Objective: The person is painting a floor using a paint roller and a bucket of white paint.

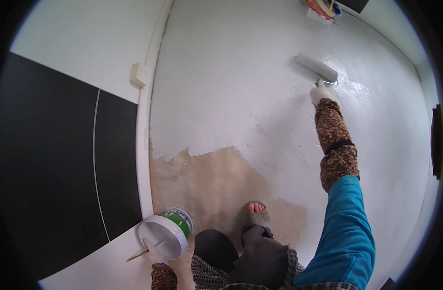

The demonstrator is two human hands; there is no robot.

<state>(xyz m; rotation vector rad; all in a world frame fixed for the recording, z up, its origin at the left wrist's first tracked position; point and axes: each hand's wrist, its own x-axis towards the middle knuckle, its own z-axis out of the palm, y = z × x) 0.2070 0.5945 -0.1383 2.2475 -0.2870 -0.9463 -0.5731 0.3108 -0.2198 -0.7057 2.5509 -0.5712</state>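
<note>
My right hand (321, 93), in a pale glove, is closed around the handle of a paint roller (318, 67) at the end of my outstretched arm. The wide pale roller sleeve lies on the wet, glossy light-grey painted floor (240, 101). At the lower left, my gloved left hand (154, 253) grips the rim of a white paint bucket (169, 237) with a green printed side. The bucket is tilted toward me, showing its white inner wall. A thin stick (137, 256) crosses its rim beside my fingers; I cannot tell whether the hand grips it too.
A brown unpainted patch (211, 174) spreads before me, with my open-toed foot (256, 209) on it. Black panels (62, 145) and a small white box (139, 75) line the left side. A red-and-white package (323, 10) lies at the far end.
</note>
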